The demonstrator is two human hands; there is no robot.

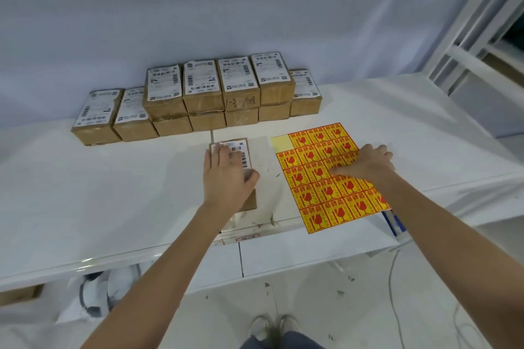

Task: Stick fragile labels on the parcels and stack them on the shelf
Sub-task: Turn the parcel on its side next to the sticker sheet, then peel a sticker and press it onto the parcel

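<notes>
Now pressing flat: left hand (226, 178) on small brown cardboard parcel (241, 161), right hand (365, 163) open on yellow-and-red fragile-label sheet (326, 178). Risk: tearing or creasing a label while peeling, or sticking over the barcode.

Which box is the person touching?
The single parcel out front, apart from the rows of parcels at the wall. The left hand rests on it, beside the yellow sticker sheet.

white table (85, 207); grey cable (392, 278) hanging off right edge.
</notes>
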